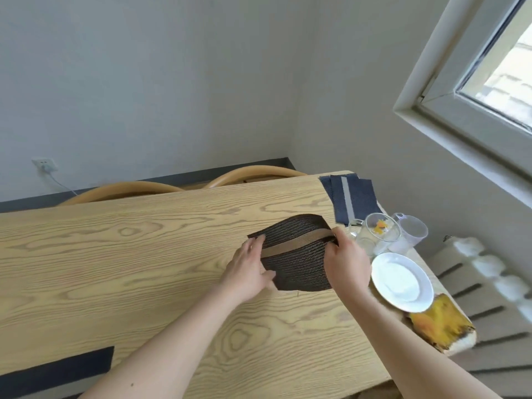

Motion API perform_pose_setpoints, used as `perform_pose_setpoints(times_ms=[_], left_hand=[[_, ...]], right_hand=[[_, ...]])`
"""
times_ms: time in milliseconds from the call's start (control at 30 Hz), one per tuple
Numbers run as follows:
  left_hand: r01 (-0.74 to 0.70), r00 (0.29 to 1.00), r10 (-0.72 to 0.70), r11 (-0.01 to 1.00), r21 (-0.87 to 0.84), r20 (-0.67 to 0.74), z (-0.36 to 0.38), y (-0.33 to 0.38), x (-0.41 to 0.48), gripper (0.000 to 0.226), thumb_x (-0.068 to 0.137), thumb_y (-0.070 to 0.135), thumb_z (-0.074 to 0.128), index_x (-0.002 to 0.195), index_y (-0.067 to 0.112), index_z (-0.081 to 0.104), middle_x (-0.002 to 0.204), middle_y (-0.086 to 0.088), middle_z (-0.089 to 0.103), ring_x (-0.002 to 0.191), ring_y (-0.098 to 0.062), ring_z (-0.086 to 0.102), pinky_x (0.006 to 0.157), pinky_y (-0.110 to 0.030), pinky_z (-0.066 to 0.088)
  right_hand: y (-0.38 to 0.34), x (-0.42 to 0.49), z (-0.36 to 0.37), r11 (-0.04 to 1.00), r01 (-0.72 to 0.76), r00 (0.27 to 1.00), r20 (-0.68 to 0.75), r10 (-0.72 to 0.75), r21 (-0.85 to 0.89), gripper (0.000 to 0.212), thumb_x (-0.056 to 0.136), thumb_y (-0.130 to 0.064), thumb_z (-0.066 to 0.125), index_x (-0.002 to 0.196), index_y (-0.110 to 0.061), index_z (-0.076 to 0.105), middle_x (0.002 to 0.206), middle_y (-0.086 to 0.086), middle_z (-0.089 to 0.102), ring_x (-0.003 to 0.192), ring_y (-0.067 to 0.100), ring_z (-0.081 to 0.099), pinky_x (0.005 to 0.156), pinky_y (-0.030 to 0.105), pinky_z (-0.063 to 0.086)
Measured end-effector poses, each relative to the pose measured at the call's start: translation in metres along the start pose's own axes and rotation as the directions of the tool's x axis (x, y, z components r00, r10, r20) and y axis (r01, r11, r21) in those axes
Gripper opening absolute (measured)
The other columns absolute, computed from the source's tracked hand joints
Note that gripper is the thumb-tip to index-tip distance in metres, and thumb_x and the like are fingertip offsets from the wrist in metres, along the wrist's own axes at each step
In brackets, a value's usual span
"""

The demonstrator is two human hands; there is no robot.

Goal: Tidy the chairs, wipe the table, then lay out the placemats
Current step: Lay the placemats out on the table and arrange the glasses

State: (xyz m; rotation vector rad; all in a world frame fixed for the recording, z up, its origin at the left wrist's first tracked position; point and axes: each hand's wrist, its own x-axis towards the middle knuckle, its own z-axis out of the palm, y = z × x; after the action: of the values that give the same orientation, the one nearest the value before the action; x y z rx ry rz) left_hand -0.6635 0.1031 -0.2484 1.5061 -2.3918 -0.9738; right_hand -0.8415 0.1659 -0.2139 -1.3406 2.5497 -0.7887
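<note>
Dark brown woven placemat [296,260], tan stripe; white plate [403,283]; pale wood-grain table [144,254].

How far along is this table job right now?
Done, apparently: two chairs sit tucked against the table; a yellow cloth lies aside. In hand: the left hand and right hand hold a brown placemat. Left: the blue placemats stacked at the corner.
</note>
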Motion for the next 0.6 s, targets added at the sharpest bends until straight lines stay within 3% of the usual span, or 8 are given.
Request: perform_pose_setpoints(times_ms=[100,200,333,467,533,600], left_hand=[[0.107,0.993,-0.115,0.966,-0.235,-0.023,-0.004,0.008,-0.013,0.102,0.081,0.041,0.070,0.152,0.022,-0.002,0.157,-0.009,0.013,0.144,-0.025,0.020,0.115,-0.037,0.020],[0.310,0.950,-0.283,0.777,-0.548,0.136,0.000,0.012,-0.022,0.113,0.074,0.047,0.076,0.152,0.021,-0.001,0.157,-0.010,0.020,0.142,-0.025,0.026,0.114,-0.038,0.024],[0.456,0.890,-0.276,0.550,-0.699,0.363,0.020,0.018,-0.040,0.096,0.077,0.042,0.075,0.149,0.020,0.016,0.132,-0.003,0.055,0.112,-0.020,0.058,0.101,-0.042,0.041],[0.421,0.905,-0.251,0.627,-0.655,0.342,0.045,0.018,-0.051,0.044,0.079,0.034,0.075,0.117,0.019,0.057,0.107,0.001,0.070,0.095,-0.017,0.066,0.087,-0.036,0.049],[0.403,0.914,-0.265,0.675,-0.619,0.306,0.053,0.014,-0.056,0.023,0.082,0.023,0.073,0.102,0.019,0.063,0.104,-0.003,0.071,0.094,-0.019,0.067,0.087,-0.039,0.054],[0.380,0.924,-0.285,0.759,-0.528,0.255,0.061,0.010,-0.060,0.012,0.082,0.014,0.070,0.091,0.017,0.062,0.099,-0.005,0.069,0.088,-0.020,0.067,0.076,-0.035,0.057]], right_hand=[[0.006,-0.017,-0.020,0.990,-0.086,0.996,-0.007,0.087,0.114,0.024,0.088,-0.010,0.041,0.103,-0.017,0.059,0.091,0.009,0.067,0.086,0.034,0.059,0.068,0.037,0.047],[0.023,-0.031,-0.032,0.934,-0.195,0.981,0.048,0.190,0.299,0.035,0.086,-0.006,0.041,0.103,-0.022,0.067,0.096,0.004,0.070,0.090,0.027,0.060,0.078,0.040,0.051],[0.047,-0.048,-0.040,0.880,-0.305,0.952,0.119,0.281,0.363,0.040,0.085,-0.002,0.039,0.102,-0.021,0.069,0.092,0.002,0.070,0.091,0.026,0.062,0.083,0.041,0.052],[0.077,-0.061,-0.041,0.853,-0.409,0.912,0.164,0.375,0.325,0.038,0.080,-0.006,0.038,0.101,-0.020,0.067,0.093,0.005,0.070,0.089,0.028,0.063,0.083,0.046,0.054],[0.092,-0.065,-0.040,0.865,-0.427,0.903,0.181,0.390,0.264,0.034,0.080,-0.008,0.039,0.101,-0.018,0.063,0.087,0.007,0.069,0.083,0.030,0.064,0.079,0.048,0.055],[0.103,-0.070,-0.040,0.885,-0.431,0.896,0.201,0.395,0.179,0.032,0.083,-0.010,0.042,0.109,-0.016,0.059,0.088,0.005,0.067,0.080,0.029,0.064,0.075,0.046,0.056]])
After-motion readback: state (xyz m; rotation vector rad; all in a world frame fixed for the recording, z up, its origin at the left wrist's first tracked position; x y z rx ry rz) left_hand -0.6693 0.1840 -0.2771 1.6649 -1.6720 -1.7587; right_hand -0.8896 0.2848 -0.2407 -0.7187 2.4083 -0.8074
